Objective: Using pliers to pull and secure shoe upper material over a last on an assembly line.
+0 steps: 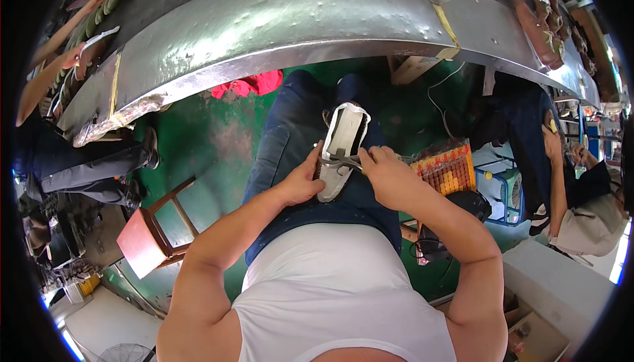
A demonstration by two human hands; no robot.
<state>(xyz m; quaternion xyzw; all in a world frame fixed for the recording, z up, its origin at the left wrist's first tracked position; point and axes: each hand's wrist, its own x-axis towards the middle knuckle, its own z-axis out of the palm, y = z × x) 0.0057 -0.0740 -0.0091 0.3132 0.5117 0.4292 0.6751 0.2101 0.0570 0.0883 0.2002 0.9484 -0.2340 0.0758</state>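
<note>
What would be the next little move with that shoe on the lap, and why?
Probably a squeeze and pull with the pliers. The right hand holds them with their tips at the edge of the upturned white shoe, while the left hand steadies the shoe on the lap. The tool seems placed at the rim already, so gripping and tugging looks like the natural follow-up.

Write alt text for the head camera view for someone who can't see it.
A seated person holds a white shoe sole-up on their lap, left hand steadying it, right hand gripping metal pliers at its edge. A curved metal workbench stands ahead.
</note>
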